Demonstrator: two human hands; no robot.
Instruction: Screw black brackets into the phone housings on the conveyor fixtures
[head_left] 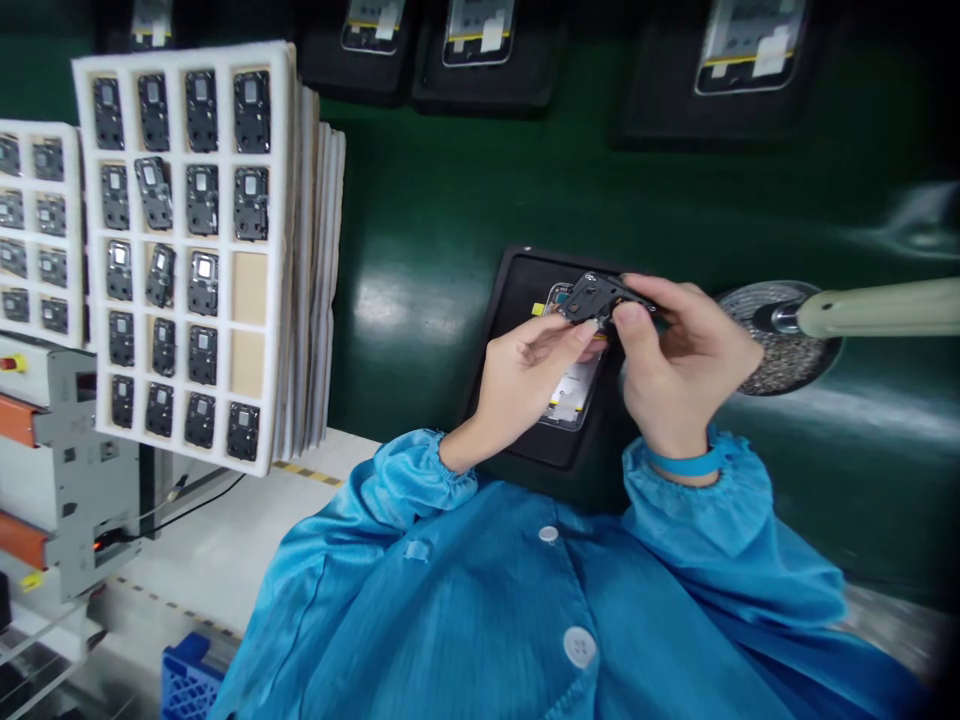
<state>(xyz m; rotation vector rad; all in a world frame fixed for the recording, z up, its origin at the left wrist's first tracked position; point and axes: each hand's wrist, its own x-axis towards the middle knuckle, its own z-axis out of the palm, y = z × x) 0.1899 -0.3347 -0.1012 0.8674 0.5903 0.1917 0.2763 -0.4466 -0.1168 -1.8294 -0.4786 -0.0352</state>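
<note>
Both my hands hold a small black module above a phone body lying in a black carrier tray on the green belt. My left hand pinches the module's lower left edge with fingers closed. My right hand grips its right side with thumb and fingers wrapped round it. Both arms wear blue sleeves, and a blue band sits on the right wrist.
A stack of white foam trays filled with several black modules leans at the left, another tray beyond it. A round dish of screws and a beige tool handle sit at right. More carrier trays with phones lie at the top.
</note>
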